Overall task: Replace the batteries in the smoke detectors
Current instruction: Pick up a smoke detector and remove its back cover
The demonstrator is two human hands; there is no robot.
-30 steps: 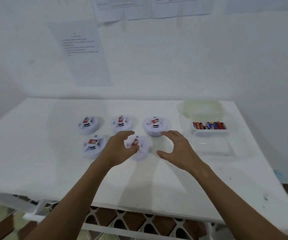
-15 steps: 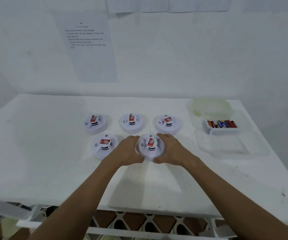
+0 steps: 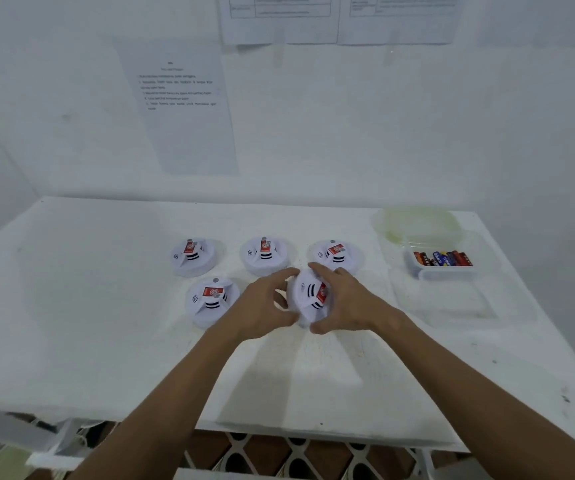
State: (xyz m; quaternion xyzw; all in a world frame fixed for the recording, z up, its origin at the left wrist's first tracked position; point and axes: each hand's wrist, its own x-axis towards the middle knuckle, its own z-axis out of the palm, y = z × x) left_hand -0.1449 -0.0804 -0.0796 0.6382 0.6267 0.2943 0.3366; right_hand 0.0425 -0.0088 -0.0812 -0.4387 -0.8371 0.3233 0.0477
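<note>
Five white smoke detectors, each bearing a red label too blurred to be read, are counted on the white table [image 3: 106,341], one of them, the tilted detector [image 3: 312,299], being gripped between the left hand [image 3: 262,306] and the right hand [image 3: 346,301], while assorted batteries [image 3: 443,258] are held in a clear tray [image 3: 445,273] to the right.

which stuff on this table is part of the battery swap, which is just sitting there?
In the job:
held smoke detector, gripped by left hand and right hand
four other detectors
tray of batteries

Lying about:
clear lid
empty clear container
wall papers
</note>
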